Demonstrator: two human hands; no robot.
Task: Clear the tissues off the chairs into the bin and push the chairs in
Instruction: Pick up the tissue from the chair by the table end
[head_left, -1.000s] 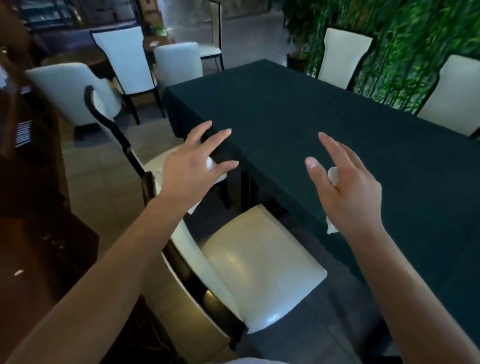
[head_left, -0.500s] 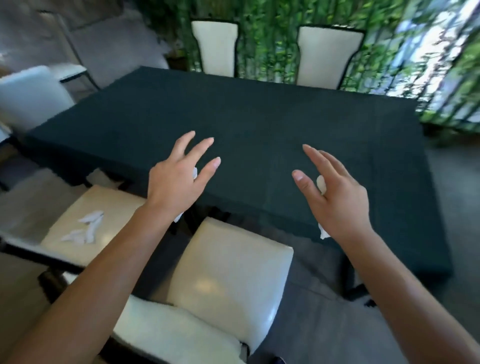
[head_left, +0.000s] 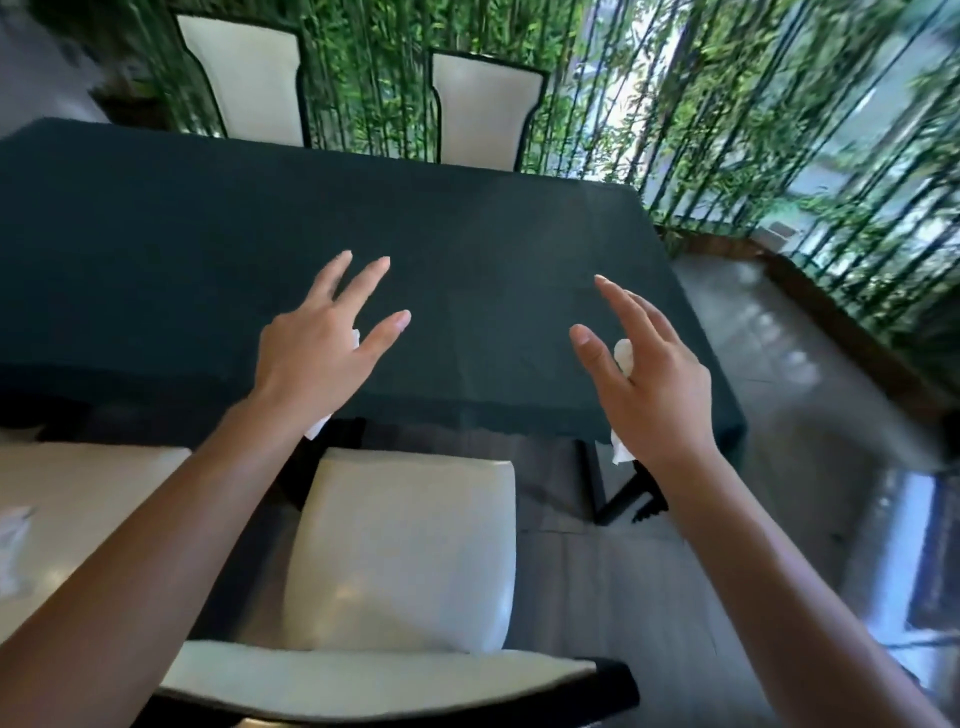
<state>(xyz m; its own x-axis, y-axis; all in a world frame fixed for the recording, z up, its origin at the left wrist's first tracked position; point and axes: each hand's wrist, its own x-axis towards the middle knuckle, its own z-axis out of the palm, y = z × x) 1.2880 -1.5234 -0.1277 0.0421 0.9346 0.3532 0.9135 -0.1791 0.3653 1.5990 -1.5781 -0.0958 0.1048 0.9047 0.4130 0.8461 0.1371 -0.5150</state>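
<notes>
A white-seated chair (head_left: 410, 551) stands in front of me, pulled out from the dark green table (head_left: 156, 249); its seat is bare. My left hand (head_left: 317, 358) hovers over the table edge with a white tissue (head_left: 319, 429) tucked in its palm, thumb and two fingers spread. My right hand (head_left: 649, 384) is raised beside it and also holds a crumpled tissue (head_left: 622, 357) against the palm. A second chair (head_left: 78, 499) at the left edge carries a tissue (head_left: 11, 540). No bin is in view.
Two white chairs (head_left: 244, 78) (head_left: 485, 109) stand pushed in at the table's far side, before a bamboo screen (head_left: 727, 130). Glossy floor (head_left: 779, 389) opens to the right of the table. A black table leg (head_left: 597, 483) shows under the cloth.
My view has swung to the right, so the near chair is now centred and the left chair slid to the edge. Both hands keep their raised pose with the tissues.
</notes>
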